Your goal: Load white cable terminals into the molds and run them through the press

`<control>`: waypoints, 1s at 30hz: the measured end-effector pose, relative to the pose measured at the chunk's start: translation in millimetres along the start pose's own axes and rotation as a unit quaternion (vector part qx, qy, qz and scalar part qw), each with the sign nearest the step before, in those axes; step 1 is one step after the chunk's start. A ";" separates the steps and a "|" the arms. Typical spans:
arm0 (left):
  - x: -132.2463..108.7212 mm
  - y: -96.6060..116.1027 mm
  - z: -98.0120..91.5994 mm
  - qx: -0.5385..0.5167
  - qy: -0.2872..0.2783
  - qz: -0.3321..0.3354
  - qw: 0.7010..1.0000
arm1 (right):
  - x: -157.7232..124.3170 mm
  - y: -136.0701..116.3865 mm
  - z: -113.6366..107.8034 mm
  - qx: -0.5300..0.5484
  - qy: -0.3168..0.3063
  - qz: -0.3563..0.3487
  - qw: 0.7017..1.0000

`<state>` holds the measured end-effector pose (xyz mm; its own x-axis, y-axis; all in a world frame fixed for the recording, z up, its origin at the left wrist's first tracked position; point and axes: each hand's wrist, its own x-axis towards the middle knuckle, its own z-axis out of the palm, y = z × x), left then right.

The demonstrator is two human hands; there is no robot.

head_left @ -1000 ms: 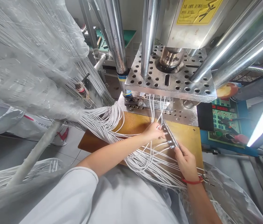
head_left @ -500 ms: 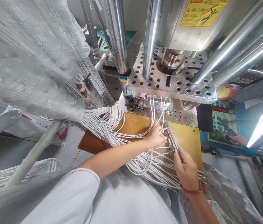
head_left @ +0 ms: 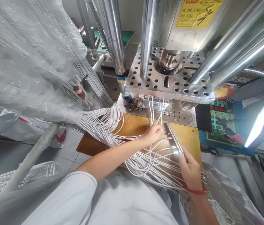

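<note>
My right hand [head_left: 190, 168] is closed around the lower end of a narrow slotted metal bar [head_left: 174, 137], which slants over the yellow-brown board. Along the bar's left edge are the small metal ends of three white cables [head_left: 160, 150]. Near the top of the bar, my left hand [head_left: 154, 134] has its thumb and fingers pinched together; what is between them is too small to make out. Beneath my left forearm a thick bundle of white cables [head_left: 108, 132] spreads across the board.
Behind my hands stands a press with a drilled steel plate [head_left: 136, 82] and steel columns [head_left: 148, 37]. Several white cables run into a metal fixture [head_left: 157, 104] under the plate. A control panel [head_left: 223, 120] is at the right; plastic-wrapped wires [head_left: 28, 62] hang at the left.
A third cable end now shows at the bar's edge, above the other two. My left hand has drawn slightly back left from the bar. The right hand keeps its hold.
</note>
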<state>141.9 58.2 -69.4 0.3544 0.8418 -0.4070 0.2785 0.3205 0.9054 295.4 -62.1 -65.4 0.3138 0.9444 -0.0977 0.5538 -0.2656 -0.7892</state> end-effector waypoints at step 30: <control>13.1 -1.4 15.0 0.239 0.001 -0.007 0.971 | -13.0 -5.5 6.0 -0.130 0.010 -0.169 0.977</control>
<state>159.6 62.2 -77.8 0.3463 0.8396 -0.4184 0.6658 0.0942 0.7402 283.7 -71.8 -63.4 0.0937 0.9833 0.1559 0.8046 0.0174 -0.5936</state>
